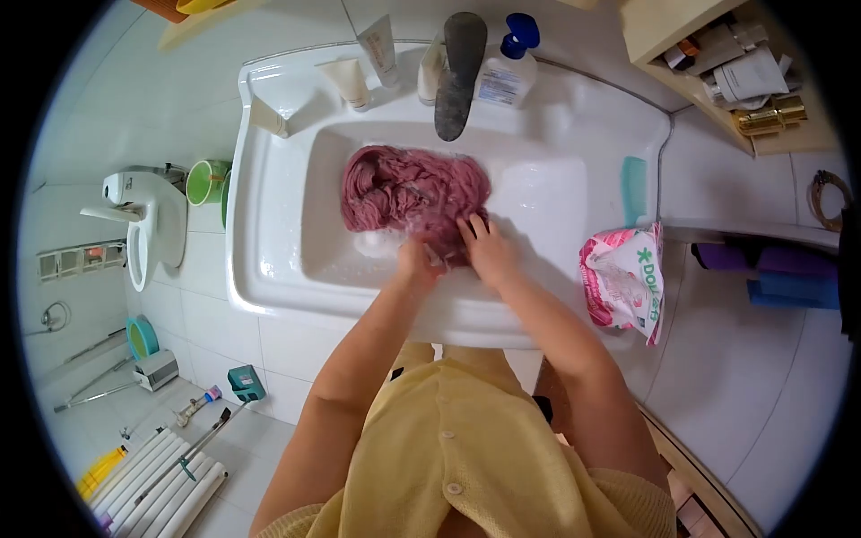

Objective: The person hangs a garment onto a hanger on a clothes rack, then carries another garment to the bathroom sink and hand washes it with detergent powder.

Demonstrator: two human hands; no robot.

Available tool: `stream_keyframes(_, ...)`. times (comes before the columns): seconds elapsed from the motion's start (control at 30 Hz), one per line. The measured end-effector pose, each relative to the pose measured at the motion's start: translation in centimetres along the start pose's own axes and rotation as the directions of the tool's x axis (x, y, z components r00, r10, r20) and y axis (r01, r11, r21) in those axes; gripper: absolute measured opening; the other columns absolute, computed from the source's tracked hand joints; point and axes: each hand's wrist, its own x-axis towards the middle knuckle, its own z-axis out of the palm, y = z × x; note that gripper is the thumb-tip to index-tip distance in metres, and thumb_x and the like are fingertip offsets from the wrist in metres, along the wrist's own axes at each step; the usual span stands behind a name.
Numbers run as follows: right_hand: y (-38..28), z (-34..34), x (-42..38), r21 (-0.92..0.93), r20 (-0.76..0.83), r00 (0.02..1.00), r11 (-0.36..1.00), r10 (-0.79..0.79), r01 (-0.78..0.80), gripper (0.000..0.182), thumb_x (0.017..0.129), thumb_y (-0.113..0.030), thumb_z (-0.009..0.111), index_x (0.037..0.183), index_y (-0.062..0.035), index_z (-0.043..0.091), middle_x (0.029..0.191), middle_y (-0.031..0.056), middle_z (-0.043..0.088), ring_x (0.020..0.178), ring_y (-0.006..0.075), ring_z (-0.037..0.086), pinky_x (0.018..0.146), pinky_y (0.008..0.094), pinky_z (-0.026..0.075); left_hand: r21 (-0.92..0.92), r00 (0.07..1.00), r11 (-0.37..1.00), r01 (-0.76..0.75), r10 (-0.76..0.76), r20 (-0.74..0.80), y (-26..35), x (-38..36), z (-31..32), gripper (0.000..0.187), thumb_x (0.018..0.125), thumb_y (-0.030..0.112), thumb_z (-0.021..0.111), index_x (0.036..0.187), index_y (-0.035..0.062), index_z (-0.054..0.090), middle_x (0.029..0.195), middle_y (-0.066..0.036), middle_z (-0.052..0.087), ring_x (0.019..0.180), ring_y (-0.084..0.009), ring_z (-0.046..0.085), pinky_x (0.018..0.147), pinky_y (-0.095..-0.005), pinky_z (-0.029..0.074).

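A wet, bunched dusty-red cloth (404,186) lies in the basin of the white sink (269,251), with a little foam at its lower left. My left hand (420,260) is at the cloth's lower edge, its fingers curled in and pinching a fold. On the lower right part of the cloth rests my right hand (487,249), fingers spread a little and bent over the fabric. The dark faucet (461,76) reaches over the basin just behind the cloth.
Along the sink's back ledge stand tubes (348,83) and a blue-capped pump bottle (508,72). A pink and white bag (625,280) sits on the right rim, below a teal comb (634,191). A shelf (682,54) holds toiletries at the upper right.
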Motion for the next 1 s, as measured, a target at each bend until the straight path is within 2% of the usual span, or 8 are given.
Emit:
stream_keyframes(0.13,2.1,-0.4,3.9,0.368,-0.025,0.837,0.784,0.546,-0.5,0.062,0.081,-0.014,0.064,0.139,-0.0111,0.042,0.121,0.017,0.057,0.097,0.035,0.061,0.083,0.0423,0.054,0.001,0.992,0.999,0.048,-0.048,0.118,0.9,-4.0,3.4,0.035,0.089,0.029,0.05,0.115,0.0059,0.052,0.116,-0.012,0.054,0.114,-0.0333,0.05,0.091,-0.0637,0.04)
stream_keyframes(0.17,-0.1,-5.3,4.2,0.776,0.372,0.72,0.229,0.586,-0.588,0.061,0.075,-0.008,0.064,0.134,-0.0052,0.047,0.105,0.0182,0.064,0.092,0.0302,0.064,0.082,0.0384,0.053,-0.009,0.988,0.998,0.069,-0.067,0.14,1.4,-4.8,3.8,0.037,0.091,0.033,0.05,0.116,0.0058,0.052,0.119,-0.013,0.055,0.119,-0.0345,0.049,0.094,-0.0636,0.038)
stream_keyframes(0.27,-3.7,-9.6,1.1,0.762,-0.093,0.932,0.627,0.351,-0.16,0.051,0.074,-0.005,0.06,0.124,-0.0006,0.053,0.102,0.0164,0.064,0.093,0.0213,0.063,0.081,0.0324,0.051,-0.343,0.879,0.897,0.281,-0.097,0.466,0.9,-1.9,3.7,0.053,0.091,0.05,0.051,0.116,0.0039,0.053,0.123,-0.018,0.054,0.125,-0.0368,0.046,0.101,-0.0628,0.034)
stream_keyframes(0.43,-6.0,-17.1,-5.1,0.989,0.136,0.982,0.048,0.128,-0.143,0.047,0.073,-0.012,0.067,0.118,-0.003,0.056,0.119,0.0173,0.057,0.109,0.0278,0.058,0.088,0.0383,0.048,-0.66,0.849,0.707,0.253,0.166,0.502,4.6,-3.9,7.7,0.053,0.089,0.048,0.06,0.106,-0.0026,0.053,0.115,-0.02,0.058,0.113,-0.0383,0.054,0.1,-0.0537,0.043)
stream_keyframes(0.57,-6.3,-12.5,-0.7,0.796,-0.53,0.811,0.476,0.248,0.375,0.041,0.073,-0.007,0.066,0.114,-0.0059,0.059,0.138,0.0074,0.04,0.124,0.0258,0.045,0.091,0.0397,0.048,-0.657,0.671,0.728,0.196,0.389,0.631,5.8,-2.5,8.8,0.041,0.094,0.036,0.054,0.121,0.0053,0.052,0.124,-0.014,0.055,0.111,-0.0328,0.055,0.098,-0.0483,0.046)
stream_keyframes(0.67,-10.1,-11.5,1.5,0.47,-0.547,0.801,0.881,0.243,0.053,0.035,0.073,-0.015,0.069,0.107,-0.0075,0.062,0.126,0.0114,0.052,0.113,0.0327,0.054,0.087,0.0438,0.049,-0.58,0.677,0.813,0.042,0.404,0.615,5.4,-5.6,8.7,0.035,0.098,0.027,0.045,0.127,0.0072,0.05,0.126,-0.011,0.055,0.111,-0.028,0.055,0.1,-0.0449,0.045)
stream_keyframes(0.8,-4.1,-8.4,9.5,0.719,-0.088,0.786,0.586,0.612,-0.375,0.024,0.081,-0.022,0.063,0.102,-0.0105,0.063,0.116,0.0151,0.06,0.105,0.0359,0.057,0.083,0.047,0.049,-0.387,0.92,0.921,-0.033,0.179,0.348,4.3,-2.8,7.4,0.037,0.098,0.017,0.033,0.13,0.0044,0.047,0.129,-0.012,0.053,0.12,-0.028,0.05,0.104,-0.0393,0.04)
stream_keyframes(1.0,-10.0,-9.8,4.2,0.584,-0.699,0.668,0.741,0.253,0.33,0.033,0.083,-0.031,0.065,0.103,-0.0045,0.061,0.09,0.0182,0.065,0.089,0.0387,0.063,0.077,0.0469,0.05,-0.508,0.695,0.859,-0.065,0.404,0.595,6.7,-1.5,3.3,0.047,0.084,0.021,0.042,0.127,0.0045,0.05,0.128,-0.013,0.055,0.118,-0.0309,0.051,0.102,-0.0455,0.04)
